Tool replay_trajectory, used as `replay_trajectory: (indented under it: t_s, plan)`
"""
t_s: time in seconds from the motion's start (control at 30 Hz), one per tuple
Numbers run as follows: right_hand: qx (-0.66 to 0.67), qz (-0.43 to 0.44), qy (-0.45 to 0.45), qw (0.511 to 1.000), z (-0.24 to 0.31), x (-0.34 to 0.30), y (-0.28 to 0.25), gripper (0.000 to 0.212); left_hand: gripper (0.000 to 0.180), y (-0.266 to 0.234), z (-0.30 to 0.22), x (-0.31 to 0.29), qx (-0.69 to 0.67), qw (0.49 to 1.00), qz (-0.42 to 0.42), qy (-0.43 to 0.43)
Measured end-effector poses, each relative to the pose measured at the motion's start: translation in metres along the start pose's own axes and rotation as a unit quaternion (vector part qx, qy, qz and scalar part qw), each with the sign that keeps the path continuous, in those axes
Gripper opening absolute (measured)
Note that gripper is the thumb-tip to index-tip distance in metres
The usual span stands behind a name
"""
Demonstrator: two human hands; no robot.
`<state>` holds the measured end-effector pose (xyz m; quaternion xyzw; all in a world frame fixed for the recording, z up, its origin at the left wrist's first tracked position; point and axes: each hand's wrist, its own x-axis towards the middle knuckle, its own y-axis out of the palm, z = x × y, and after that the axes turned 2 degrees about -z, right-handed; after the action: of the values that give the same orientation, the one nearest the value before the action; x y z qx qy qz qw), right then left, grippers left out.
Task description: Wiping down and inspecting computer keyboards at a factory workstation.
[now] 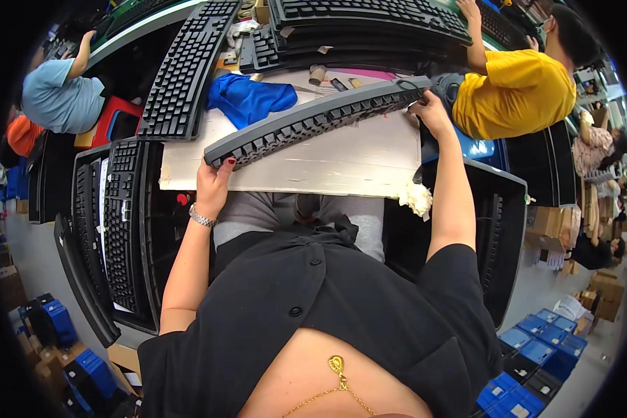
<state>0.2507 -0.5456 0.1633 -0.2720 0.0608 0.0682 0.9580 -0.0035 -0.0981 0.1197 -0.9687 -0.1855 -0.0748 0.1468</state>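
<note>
Head view: both hands are closed on one black keyboard (317, 120), which spans the gap between them above the pale worktop (341, 167). The left hand (214, 184) pinches its near end, thumb on the key side; the right hand (430, 115) grips the far end, its fingertips partly hidden. The keyboard is tilted on edge, keys turned toward the wearer; whether it touches the worktop cannot be determined. A dark cord (411, 85) lies at the end by the right hand. Beyond the left hand are a crumpled blue cloth (249, 99) and another keyboard (188, 76), set lengthwise. A keyboard stack (373, 38) stands beyond both hands. Left of the left hand, a black bin (146, 240) contains keyboards; below the right hand, a white crumpled wad (416, 198) sits at the worktop's edge.
</note>
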Motion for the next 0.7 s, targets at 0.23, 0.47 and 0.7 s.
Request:
replay_trajectory:
  t_s: [0.23,0.47,0.7]
  plan:
    - [-0.103,-0.001,-0.038,0.994,0.033,0.006,0.0,0.024,0.035,-0.002,-0.017,0.021,0.081,0.994,-0.06,-0.031]
    - [-0.124,0.121,0.054,0.983,0.08,-0.007,-0.029,0.027,0.049,-0.024,-0.052,0.042,-0.077,0.963,0.005,-0.26]
    - [-0.114,0.162,0.093,0.976,0.078,-0.009,-0.046,0.015,0.05,-0.037,-0.058,0.042,-0.222,0.898,0.095,-0.368]
